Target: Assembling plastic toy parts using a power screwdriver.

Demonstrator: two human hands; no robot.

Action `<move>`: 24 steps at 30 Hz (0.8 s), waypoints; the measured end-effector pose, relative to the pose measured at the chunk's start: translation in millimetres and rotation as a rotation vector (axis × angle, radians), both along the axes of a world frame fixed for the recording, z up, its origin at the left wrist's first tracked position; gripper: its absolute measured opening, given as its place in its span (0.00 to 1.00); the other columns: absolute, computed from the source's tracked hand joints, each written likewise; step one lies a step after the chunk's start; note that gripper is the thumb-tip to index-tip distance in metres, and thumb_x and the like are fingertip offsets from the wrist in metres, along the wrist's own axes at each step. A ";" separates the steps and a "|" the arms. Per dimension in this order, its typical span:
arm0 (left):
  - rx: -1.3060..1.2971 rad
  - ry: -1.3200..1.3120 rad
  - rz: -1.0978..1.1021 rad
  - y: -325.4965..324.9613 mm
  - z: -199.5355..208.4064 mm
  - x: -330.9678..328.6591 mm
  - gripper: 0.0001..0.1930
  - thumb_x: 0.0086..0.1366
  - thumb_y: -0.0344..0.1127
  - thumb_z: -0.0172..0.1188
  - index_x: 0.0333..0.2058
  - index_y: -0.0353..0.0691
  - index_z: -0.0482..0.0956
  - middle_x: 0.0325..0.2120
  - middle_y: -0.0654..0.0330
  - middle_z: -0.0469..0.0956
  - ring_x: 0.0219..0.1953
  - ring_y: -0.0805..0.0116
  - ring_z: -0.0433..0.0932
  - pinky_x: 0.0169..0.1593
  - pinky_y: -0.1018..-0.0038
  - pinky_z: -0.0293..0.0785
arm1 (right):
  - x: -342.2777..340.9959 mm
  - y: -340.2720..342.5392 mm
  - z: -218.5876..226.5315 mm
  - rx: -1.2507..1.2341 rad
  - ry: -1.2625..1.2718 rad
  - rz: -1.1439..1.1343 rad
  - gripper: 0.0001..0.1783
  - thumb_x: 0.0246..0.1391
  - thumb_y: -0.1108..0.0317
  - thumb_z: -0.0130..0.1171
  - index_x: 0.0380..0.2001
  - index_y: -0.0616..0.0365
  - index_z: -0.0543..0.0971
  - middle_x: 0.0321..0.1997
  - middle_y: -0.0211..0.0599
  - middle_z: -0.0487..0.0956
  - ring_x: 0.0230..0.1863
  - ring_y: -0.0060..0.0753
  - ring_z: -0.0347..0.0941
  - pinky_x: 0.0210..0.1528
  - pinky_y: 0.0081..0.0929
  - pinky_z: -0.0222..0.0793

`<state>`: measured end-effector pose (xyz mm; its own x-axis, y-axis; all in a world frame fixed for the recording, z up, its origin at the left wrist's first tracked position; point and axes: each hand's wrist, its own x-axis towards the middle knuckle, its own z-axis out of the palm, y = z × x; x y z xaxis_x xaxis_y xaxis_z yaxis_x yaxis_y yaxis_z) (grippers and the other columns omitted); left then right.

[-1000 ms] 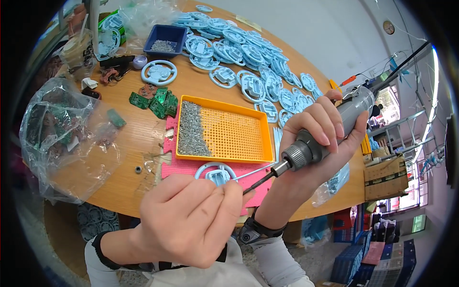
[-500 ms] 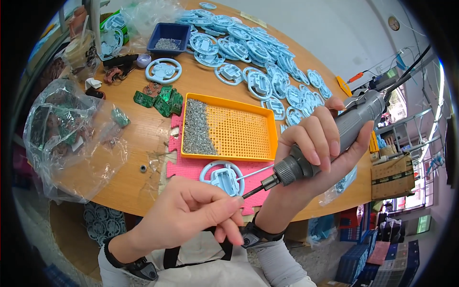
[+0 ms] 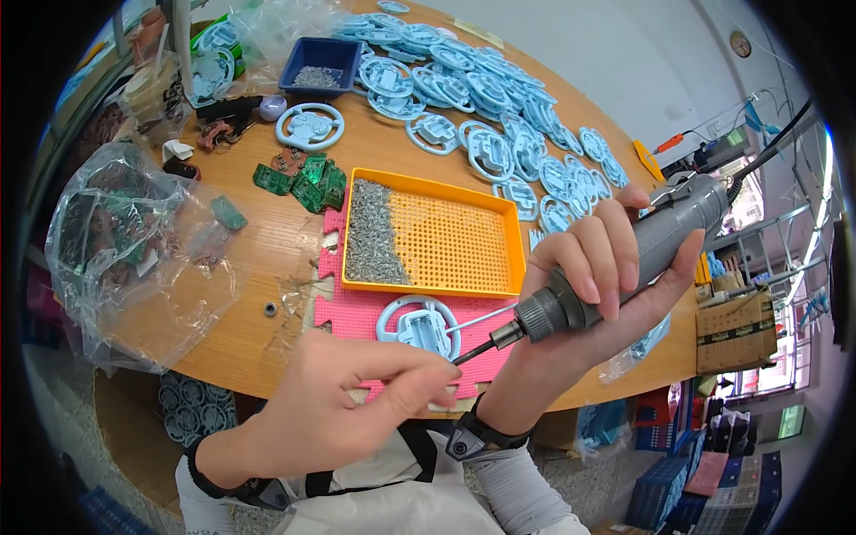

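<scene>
My right hand [image 3: 602, 267] is wrapped round a grey electric screwdriver [image 3: 660, 232], its dark bit [image 3: 474, 353] slanting down to the left. At the end of that bit, the thumb and forefinger of my left hand [image 3: 366, 392] are pinched together, hiding its tip; whether a screw is there too cannot be seen. Just beyond, a light-blue plastic steering wheel part [image 3: 419, 328] lies on a pink foam mat [image 3: 357, 316]. A yellow tray [image 3: 459, 290] behind it holds small silvery screws [image 3: 374, 241] at its left end.
Many light-blue wheel parts [image 3: 490, 152] are heaped across the back of the wooden table [image 3: 232, 330]. A navy bin [image 3: 321, 64], green circuit boards [image 3: 308, 183] and a clear plastic bag [image 3: 125, 259] stand to the left. The screwdriver's black cord [image 3: 771, 147] runs up right.
My left hand's fingers have curled in and turned slightly at the bit's end. The screwdriver and right hand have barely moved; the whole view has shifted a little.
</scene>
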<state>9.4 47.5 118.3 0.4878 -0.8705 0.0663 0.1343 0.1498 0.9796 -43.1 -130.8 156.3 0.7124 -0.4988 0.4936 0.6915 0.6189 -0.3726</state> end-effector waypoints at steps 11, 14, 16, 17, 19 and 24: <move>-0.035 -0.677 0.234 -3.0 -9.8 3.4 0.09 0.55 0.27 0.62 0.33 0.27 0.79 0.24 0.55 0.80 0.25 0.70 0.77 0.28 0.77 0.72 | 6.4 2.1 -2.5 0.021 0.030 -0.049 0.25 0.57 0.51 0.51 0.39 0.69 0.67 0.14 0.27 0.64 0.11 0.18 0.59 0.15 0.16 0.61; -0.209 -1.144 0.445 -19.0 -16.1 -2.5 0.09 0.50 0.26 0.64 0.32 0.32 0.81 0.20 0.54 0.78 0.22 0.63 0.76 0.26 0.73 0.68 | -4.4 1.5 2.9 0.046 0.072 -0.167 0.29 0.57 0.43 0.43 0.40 0.63 0.68 0.12 0.28 0.62 0.08 0.20 0.56 0.13 0.19 0.58; -0.019 -0.746 0.234 -13.4 -15.3 1.6 0.10 0.49 0.25 0.64 0.33 0.33 0.81 0.20 0.56 0.79 0.23 0.65 0.78 0.28 0.75 0.70 | -2.2 6.4 -0.7 0.091 0.142 -0.156 0.33 0.58 0.35 0.33 0.41 0.56 0.67 0.09 0.30 0.60 0.06 0.23 0.54 0.09 0.21 0.55; 0.054 -0.474 0.104 -9.0 -18.1 5.3 0.10 0.49 0.25 0.64 0.34 0.32 0.80 0.21 0.55 0.79 0.24 0.66 0.78 0.30 0.76 0.71 | -2.3 5.2 -8.3 0.047 0.159 -0.151 0.33 0.58 0.36 0.34 0.41 0.57 0.69 0.10 0.27 0.61 0.06 0.20 0.55 0.09 0.21 0.54; 0.188 -0.063 0.033 10.0 -7.1 3.0 0.05 0.53 0.23 0.58 0.29 0.28 0.79 0.19 0.54 0.79 0.23 0.68 0.79 0.29 0.77 0.72 | 6.0 19.1 -8.0 0.088 0.192 -0.083 0.33 0.59 0.36 0.30 0.39 0.58 0.66 0.09 0.27 0.59 0.05 0.20 0.53 0.09 0.21 0.56; 0.157 0.311 -0.118 11.6 -22.2 4.4 0.06 0.55 0.21 0.54 0.23 0.25 0.77 0.15 0.52 0.76 0.20 0.67 0.77 0.24 0.77 0.71 | 0.0 22.8 -7.1 0.086 0.282 -0.018 0.29 0.61 0.40 0.32 0.39 0.57 0.63 0.10 0.30 0.60 0.05 0.20 0.52 0.09 0.20 0.54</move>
<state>13.9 59.0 96.0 0.3589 -0.9099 -0.2080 0.4365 -0.0334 0.8991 -43.1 -108.0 149.2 0.8062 -0.5442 0.2324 0.5792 0.6453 -0.4982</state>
